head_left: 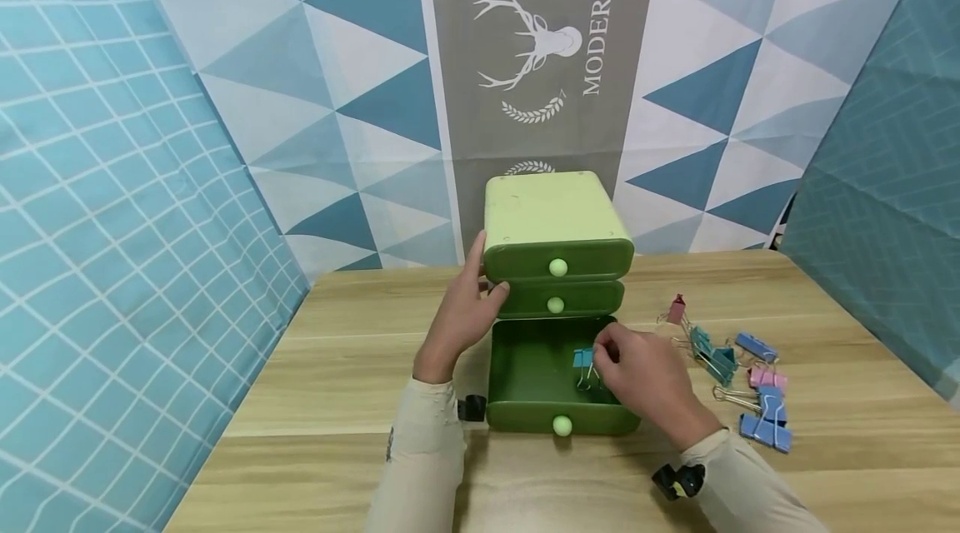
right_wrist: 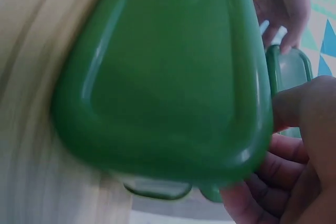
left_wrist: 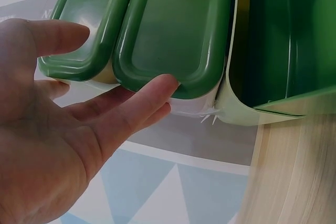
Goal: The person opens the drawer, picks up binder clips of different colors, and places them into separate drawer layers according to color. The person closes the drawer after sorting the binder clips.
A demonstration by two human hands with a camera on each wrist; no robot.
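A green cabinet (head_left: 555,208) with a pale top has its bottom drawer (head_left: 525,366) pulled out. My left hand (head_left: 461,312) rests at the cabinet's left side, fingers extended; in the left wrist view the hand (left_wrist: 68,124) is beside the drawer fronts (left_wrist: 168,35). My right hand (head_left: 648,371) is over the drawer's right part, fingers curled; whether they pinch anything is hidden. Beside its fingertips, a blue binder clip (head_left: 582,358) with wire handles lies in the drawer. In the right wrist view, the hand (right_wrist: 299,166) is at the edge of the drawer front (right_wrist: 168,77).
Several binder clips lie on the wooden table (head_left: 360,366) right of the cabinet: a dark red one (head_left: 677,310), green ones (head_left: 722,364), a pink one (head_left: 767,378) and blue ones (head_left: 767,431). The upper two drawers are closed. Patterned cloth (head_left: 375,42) hangs behind the table.
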